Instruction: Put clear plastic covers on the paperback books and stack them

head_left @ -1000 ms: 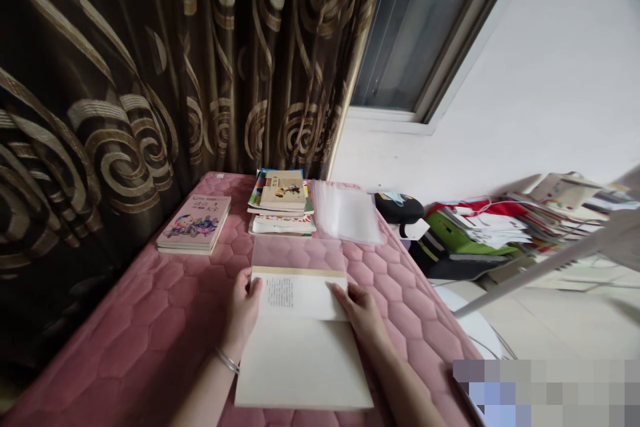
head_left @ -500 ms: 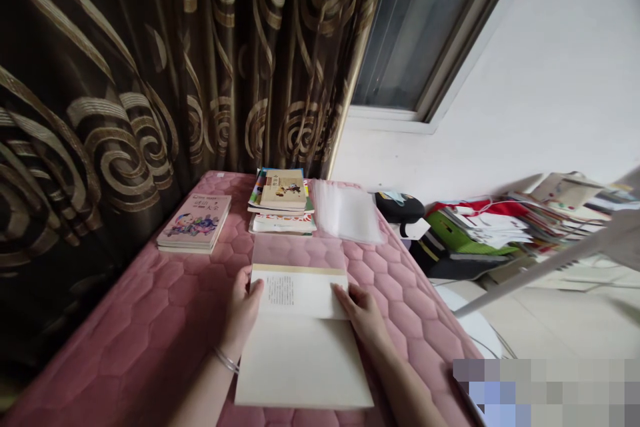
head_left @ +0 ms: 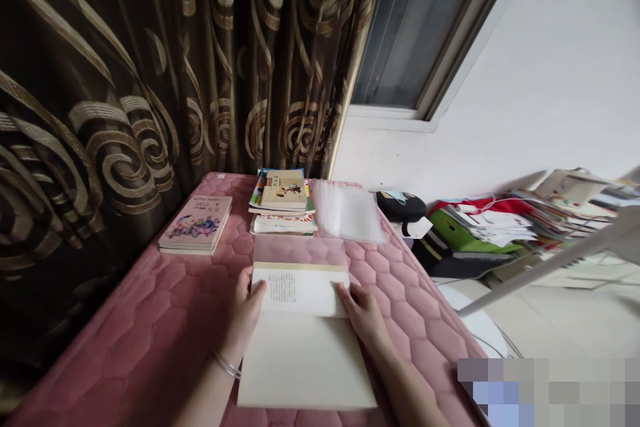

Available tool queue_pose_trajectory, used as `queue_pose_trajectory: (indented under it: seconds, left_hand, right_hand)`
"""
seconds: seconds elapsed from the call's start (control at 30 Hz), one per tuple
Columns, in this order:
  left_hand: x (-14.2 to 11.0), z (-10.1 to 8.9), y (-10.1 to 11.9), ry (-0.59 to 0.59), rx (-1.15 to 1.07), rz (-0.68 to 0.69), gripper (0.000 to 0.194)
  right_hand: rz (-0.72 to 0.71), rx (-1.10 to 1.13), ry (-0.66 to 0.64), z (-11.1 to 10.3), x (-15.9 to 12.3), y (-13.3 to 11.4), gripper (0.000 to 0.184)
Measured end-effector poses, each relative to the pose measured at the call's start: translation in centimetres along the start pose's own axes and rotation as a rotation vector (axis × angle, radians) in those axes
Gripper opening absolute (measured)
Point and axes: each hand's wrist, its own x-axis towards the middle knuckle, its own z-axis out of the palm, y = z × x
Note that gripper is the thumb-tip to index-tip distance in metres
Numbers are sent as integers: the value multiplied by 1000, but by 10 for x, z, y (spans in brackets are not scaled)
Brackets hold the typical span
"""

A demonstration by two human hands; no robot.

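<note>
A cream-covered book lies on the pink quilted surface in front of me, its cover flap with small print folded over at the far end. A clear plastic sleeve sticks out beyond that flap. My left hand grips the book's left edge at the flap, thumb on top. My right hand presses on the flap's right corner with fingers together. A thin bracelet circles my left wrist.
A pink illustrated book lies at far left, a stack of books behind it, clear sleeves to the right. Dark swirl-patterned curtains hang along the left. Piled books and papers lie on the floor at right.
Nothing has visibly moved apart from a slight shift of the camera; both hands stay on the flap.
</note>
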Motion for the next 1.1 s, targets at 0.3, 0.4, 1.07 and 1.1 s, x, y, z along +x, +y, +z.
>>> queue_pose_trajectory:
  seconds: [0.3,0.4,1.07,1.1]
  left_hand:
    - [2,0,-11,51,52,33,33]
    - [3,0,-10,61,46,25,35]
    - [5,-1,-8,20,23,4,34]
    - [5,-1,-8,19,26,6,35]
  right_hand:
    - [24,-16,-36,-4,-9,-15,49]
    - [-2,-30,-21,-1,-6,-11,51]
    - [21,68,-71,-2,-6,-5,43]
    - [8,49,-56,-1,-5,-5,44]
